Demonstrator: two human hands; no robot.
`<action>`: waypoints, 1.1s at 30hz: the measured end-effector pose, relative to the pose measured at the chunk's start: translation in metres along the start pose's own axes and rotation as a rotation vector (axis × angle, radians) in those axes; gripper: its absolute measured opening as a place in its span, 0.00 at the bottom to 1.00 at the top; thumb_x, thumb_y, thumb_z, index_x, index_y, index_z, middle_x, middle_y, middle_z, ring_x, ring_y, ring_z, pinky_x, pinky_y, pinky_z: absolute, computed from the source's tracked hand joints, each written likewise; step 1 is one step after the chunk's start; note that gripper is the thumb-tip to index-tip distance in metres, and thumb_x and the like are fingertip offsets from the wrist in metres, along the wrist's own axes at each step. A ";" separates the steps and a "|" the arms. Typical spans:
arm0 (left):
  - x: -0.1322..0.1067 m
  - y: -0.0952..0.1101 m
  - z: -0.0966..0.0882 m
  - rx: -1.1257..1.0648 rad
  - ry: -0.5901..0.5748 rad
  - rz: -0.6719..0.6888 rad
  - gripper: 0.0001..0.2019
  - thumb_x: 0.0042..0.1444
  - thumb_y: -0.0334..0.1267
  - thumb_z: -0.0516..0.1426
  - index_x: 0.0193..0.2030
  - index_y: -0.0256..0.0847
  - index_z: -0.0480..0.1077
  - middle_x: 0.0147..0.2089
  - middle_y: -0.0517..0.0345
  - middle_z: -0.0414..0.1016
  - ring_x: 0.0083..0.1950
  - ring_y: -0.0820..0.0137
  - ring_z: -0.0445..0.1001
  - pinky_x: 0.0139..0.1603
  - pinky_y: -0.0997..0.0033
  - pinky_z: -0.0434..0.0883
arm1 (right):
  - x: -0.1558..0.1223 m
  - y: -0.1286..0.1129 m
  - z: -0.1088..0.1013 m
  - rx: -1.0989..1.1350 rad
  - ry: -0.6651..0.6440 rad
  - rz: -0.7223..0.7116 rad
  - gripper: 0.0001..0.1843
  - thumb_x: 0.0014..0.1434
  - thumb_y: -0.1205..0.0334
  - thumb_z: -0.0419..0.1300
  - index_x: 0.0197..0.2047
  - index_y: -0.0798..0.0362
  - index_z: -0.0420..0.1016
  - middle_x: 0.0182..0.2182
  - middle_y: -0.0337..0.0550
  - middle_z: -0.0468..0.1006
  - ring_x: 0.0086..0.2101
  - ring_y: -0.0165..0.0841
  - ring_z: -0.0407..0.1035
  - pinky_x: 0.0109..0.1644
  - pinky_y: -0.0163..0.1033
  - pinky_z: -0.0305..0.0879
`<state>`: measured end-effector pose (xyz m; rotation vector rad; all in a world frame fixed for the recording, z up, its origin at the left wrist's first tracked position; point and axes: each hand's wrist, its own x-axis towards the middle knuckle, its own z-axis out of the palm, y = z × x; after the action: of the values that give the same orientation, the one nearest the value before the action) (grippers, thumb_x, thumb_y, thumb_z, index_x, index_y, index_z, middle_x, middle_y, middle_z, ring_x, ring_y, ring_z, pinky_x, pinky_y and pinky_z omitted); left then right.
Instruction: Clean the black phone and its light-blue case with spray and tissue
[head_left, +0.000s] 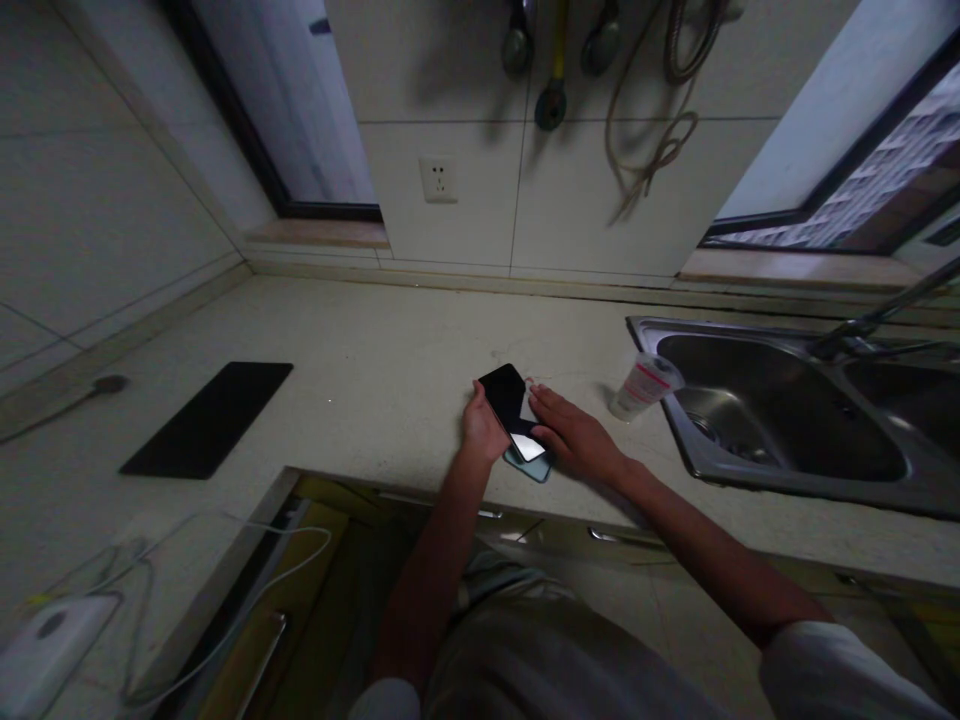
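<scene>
A black smartphone is in my left hand, which grips its left long edge above the counter. The lower end of its screen shows a bright reflection. My right hand reaches in from the right, its fingers stretched out and lying against the phone's right side. A pale patch shows beside those fingers; I cannot make out whether it is a separate thing. Below the phone's lower end, a light blue phone or phone case sticks out, mostly covered.
A clear plastic cup with red print stands right of my hands, beside the steel sink. A flat black panel lies at left. A white device with cables sits lower left. Drawer handles run below the counter edge.
</scene>
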<state>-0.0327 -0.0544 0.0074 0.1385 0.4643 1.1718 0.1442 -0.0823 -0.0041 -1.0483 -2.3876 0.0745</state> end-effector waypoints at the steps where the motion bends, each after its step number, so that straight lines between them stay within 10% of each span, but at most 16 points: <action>1: -0.001 0.001 0.000 -0.003 -0.006 0.001 0.31 0.67 0.56 0.44 0.60 0.31 0.70 0.52 0.37 0.79 0.61 0.51 0.72 0.64 0.48 0.65 | -0.001 -0.002 -0.001 -0.011 -0.006 -0.041 0.29 0.71 0.53 0.52 0.71 0.55 0.58 0.68 0.55 0.59 0.68 0.44 0.54 0.68 0.55 0.61; 9: -0.005 0.002 -0.002 0.001 -0.061 0.020 0.33 0.66 0.57 0.44 0.63 0.30 0.67 0.52 0.34 0.78 0.59 0.52 0.74 0.64 0.50 0.64 | -0.038 -0.022 -0.015 -0.068 -0.017 -0.275 0.26 0.67 0.61 0.58 0.67 0.56 0.65 0.63 0.55 0.69 0.66 0.45 0.59 0.67 0.55 0.62; 27: -0.006 0.003 0.000 -0.020 -0.037 0.023 0.33 0.66 0.57 0.45 0.64 0.33 0.66 0.56 0.34 0.76 0.62 0.50 0.72 0.63 0.46 0.65 | -0.026 -0.011 0.004 0.159 0.164 0.184 0.19 0.68 0.58 0.57 0.61 0.47 0.74 0.57 0.48 0.76 0.52 0.46 0.75 0.56 0.53 0.76; 33: 0.000 0.000 -0.004 -0.015 -0.022 0.058 0.33 0.66 0.57 0.44 0.63 0.31 0.67 0.56 0.34 0.76 0.60 0.51 0.73 0.63 0.48 0.66 | -0.021 -0.042 0.020 -0.002 0.147 0.044 0.18 0.67 0.68 0.55 0.58 0.52 0.76 0.64 0.54 0.68 0.66 0.47 0.57 0.67 0.62 0.61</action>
<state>-0.0344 -0.0548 0.0037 0.1526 0.4347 1.2294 0.1179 -0.1227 -0.0199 -1.0692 -2.2335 0.0096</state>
